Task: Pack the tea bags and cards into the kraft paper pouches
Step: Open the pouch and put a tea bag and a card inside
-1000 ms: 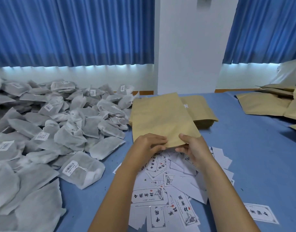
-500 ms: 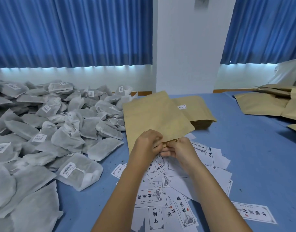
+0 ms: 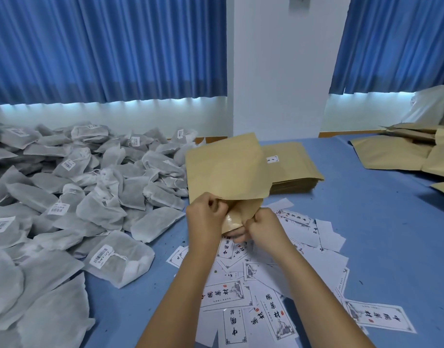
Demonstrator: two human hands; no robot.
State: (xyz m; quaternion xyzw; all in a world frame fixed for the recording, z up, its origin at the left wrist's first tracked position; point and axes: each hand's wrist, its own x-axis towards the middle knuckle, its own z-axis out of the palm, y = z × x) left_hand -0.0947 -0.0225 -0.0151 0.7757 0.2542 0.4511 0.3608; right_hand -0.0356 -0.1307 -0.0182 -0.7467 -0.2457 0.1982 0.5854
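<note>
Above the blue table I hold a kraft paper pouch by its near, open end. My left hand pinches one lip of the mouth and my right hand pinches the other, and the mouth gapes between them. Several white printed cards lie scattered under my hands. A big heap of white mesh tea bags with barcode tags covers the table's left side.
A flat stack of kraft pouches lies just behind the held one. More kraft pouches lie at the far right. Bare blue table shows on the right. Blue curtains and a white pillar stand behind.
Both hands came together at the pouch's near edge, then pulled its two lips apart, so the mouth now stands open. The pouch tilted up slightly.
</note>
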